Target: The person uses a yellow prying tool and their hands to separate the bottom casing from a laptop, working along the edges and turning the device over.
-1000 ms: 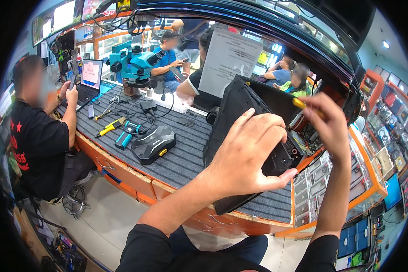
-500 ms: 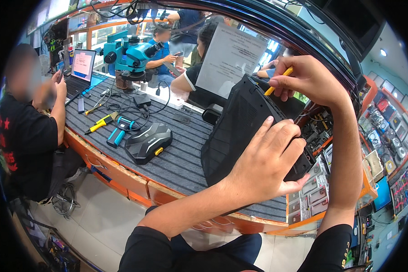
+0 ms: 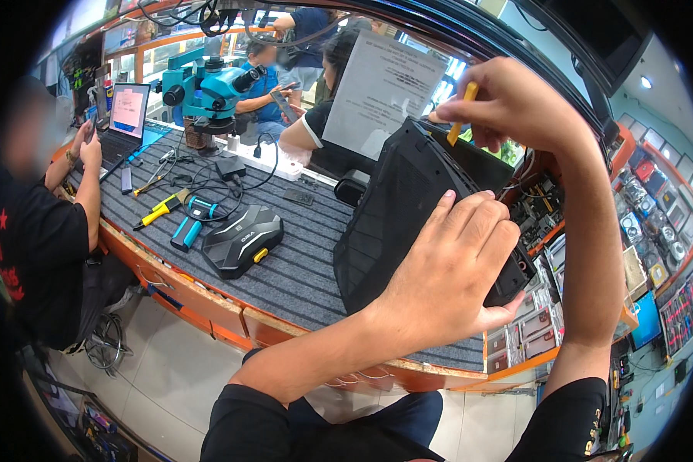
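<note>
Left hand (image 3: 456,262): fingers gently bent, thumb extended. Right hand (image 3: 504,104): held higher, wrist flexed, thumb and fingers pinched.

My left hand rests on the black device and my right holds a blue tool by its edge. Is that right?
One slip: the tool in your right hand is yellow, not blue, as the head view shows. Your left hand does rest on the black device.

- Left hand (image 3: 456,258) on held laptop (image 3: 379,219), over bench's (image 3: 304,269) right.
- Pick (image 3: 470,92) in right hand (image 3: 508,108), at that laptop's far edge.
- Case (image 3: 242,240) on bench, left of held laptop.
- Behind the case, probably an adapter (image 3: 229,168).
- Farther back, microscope (image 3: 215,88), right of open laptop (image 3: 127,108).
- Sheet (image 3: 385,92) behind held laptop.
</note>
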Available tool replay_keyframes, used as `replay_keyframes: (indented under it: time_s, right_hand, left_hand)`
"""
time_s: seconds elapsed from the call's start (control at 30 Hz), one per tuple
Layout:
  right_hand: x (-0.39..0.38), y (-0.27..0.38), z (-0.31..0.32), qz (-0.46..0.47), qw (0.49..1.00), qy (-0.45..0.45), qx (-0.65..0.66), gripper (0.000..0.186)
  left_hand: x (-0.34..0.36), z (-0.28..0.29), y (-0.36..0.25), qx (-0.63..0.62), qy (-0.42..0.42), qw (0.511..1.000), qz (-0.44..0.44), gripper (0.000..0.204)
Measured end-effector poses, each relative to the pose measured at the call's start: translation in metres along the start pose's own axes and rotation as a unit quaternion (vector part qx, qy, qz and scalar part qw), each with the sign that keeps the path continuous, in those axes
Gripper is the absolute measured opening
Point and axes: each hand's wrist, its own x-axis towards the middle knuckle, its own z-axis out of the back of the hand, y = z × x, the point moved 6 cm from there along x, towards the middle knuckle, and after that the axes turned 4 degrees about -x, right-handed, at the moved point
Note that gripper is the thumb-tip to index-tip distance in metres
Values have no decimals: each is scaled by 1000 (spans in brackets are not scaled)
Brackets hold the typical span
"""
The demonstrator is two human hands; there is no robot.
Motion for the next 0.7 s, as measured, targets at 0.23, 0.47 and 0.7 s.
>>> replay_keyframes:
  time_s: [0.23, 0.47, 0.7]
  right_hand:
    - [-3, 9, -13, 13, 1000, 5, 14, 34]
    - [-4, 21, -18, 27, 997, -13, -64, 31]
    - [-8, -8, -32, 37, 983, -16, 178, 27]
  left_hand:
    - [6, 5, -3, -4, 30, 999, 13, 56]
    - [6, 2, -4, 3, 32, 999, 13, 56]
    - [3, 3, -3, 7, 14, 1000, 6, 56]
